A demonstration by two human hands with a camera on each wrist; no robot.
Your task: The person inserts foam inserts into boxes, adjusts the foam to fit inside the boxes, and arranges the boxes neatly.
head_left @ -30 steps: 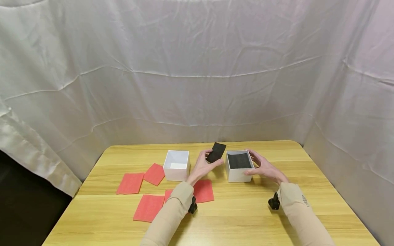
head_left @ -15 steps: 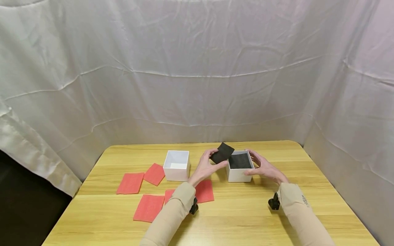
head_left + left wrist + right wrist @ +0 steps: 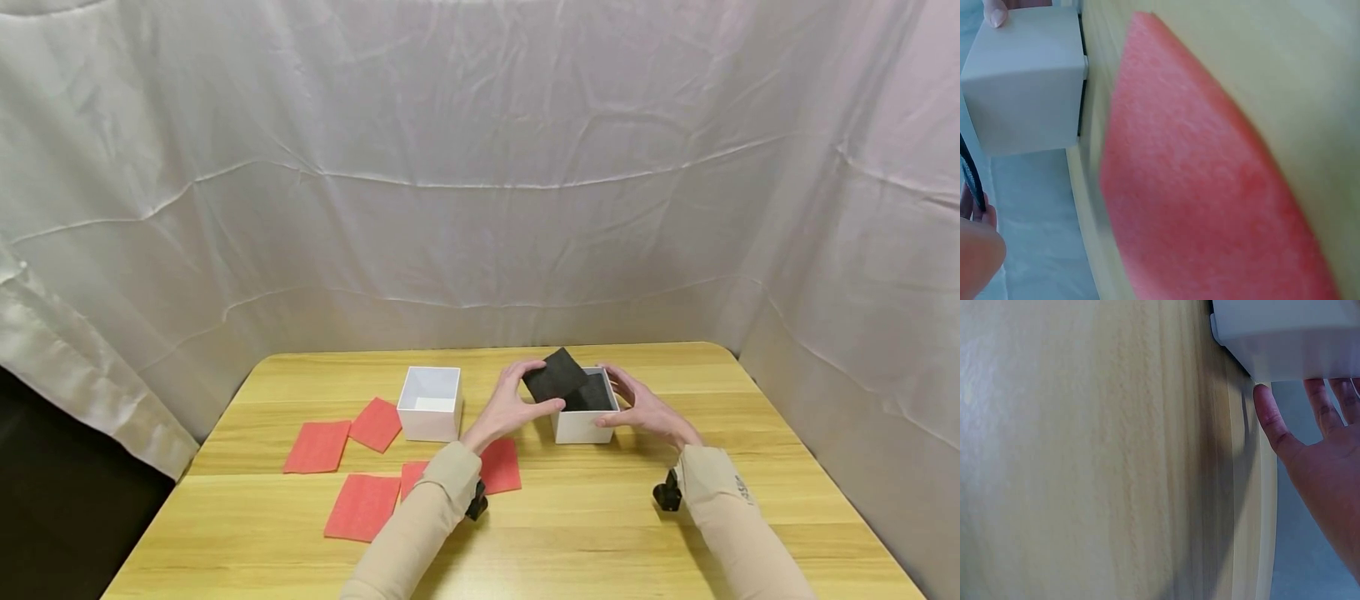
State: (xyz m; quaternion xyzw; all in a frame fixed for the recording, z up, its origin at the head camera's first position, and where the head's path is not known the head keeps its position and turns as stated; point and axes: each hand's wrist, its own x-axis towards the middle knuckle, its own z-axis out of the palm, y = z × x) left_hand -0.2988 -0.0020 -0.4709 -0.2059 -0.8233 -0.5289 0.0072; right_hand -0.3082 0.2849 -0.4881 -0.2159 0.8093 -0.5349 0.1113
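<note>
Just right of the left hand, which pinches a black square between thumb and fingers, stands the white box; the square overlaps the box's left side, opposite the gripping right hand.

Closed in at back and sides by pale satiny curtain, creased along horizontal lines. Furnished with a yellow wood-grain table, rounded at both far corners. Black at lower left; tinted faintly pink at upper right.
</note>
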